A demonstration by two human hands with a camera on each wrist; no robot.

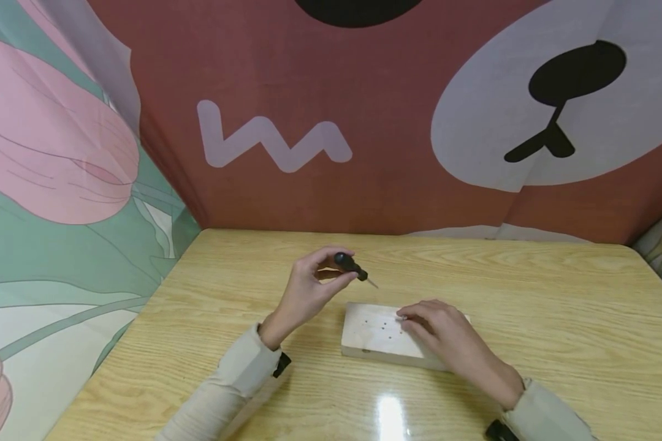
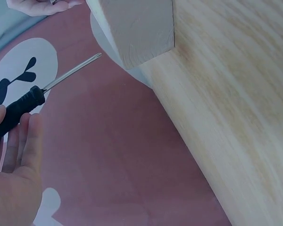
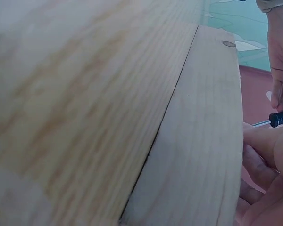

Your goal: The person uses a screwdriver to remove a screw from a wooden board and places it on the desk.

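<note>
My left hand (image 1: 307, 286) grips a screwdriver (image 1: 350, 263) by its black handle, above the table and left of the board. Its thin metal shank points down and right, and in the left wrist view the screwdriver (image 2: 23, 106) touches nothing with its tip. A pale wooden board (image 1: 364, 338) lies flat, with several small dark holes in its top. Over the board's right part, my right hand (image 1: 453, 338) pinches a small silvery piece that looks like a screw (image 1: 401, 318) between thumb and fingers. Its lower end is too small to make out.
The board rests on a wood-grain table (image 1: 198, 343). Behind the table hangs a reddish-brown cloth (image 1: 309, 202) with a cartoon face, and a floral cloth (image 1: 60, 245) hangs on the left. A dark knot marks the board's front side.
</note>
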